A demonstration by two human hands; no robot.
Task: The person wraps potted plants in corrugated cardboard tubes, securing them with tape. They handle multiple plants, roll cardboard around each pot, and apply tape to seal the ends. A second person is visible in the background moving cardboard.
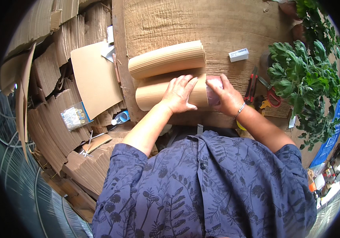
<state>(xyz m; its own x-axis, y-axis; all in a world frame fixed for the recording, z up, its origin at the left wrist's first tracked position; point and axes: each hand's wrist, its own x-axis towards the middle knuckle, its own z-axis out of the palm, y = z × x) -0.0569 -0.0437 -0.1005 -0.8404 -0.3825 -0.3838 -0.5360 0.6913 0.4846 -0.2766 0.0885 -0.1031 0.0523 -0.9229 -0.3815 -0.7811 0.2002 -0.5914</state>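
Observation:
A sheet of corrugated cardboard (167,61) lies on the wooden table (223,26), its far part curled over and its near part bulging in a roll. My left hand (181,93) rests on the near roll with its fingers spread. My right hand (228,96), with a bracelet at the wrist, grips a pinkish, plastic-like object (214,81) that sticks out of the roll's right end. Its other end is hidden inside the cardboard. A small white box (238,55) lies beyond my right hand.
A red utility knife (251,86), red-handled scissors (274,96) and leafy potted plants (294,71) stand or lie to the right. Stacked cardboard (60,119) fills the left side, with a flat sheet (95,77), a plastic bag (75,116) and a blue bottle (121,117) on it.

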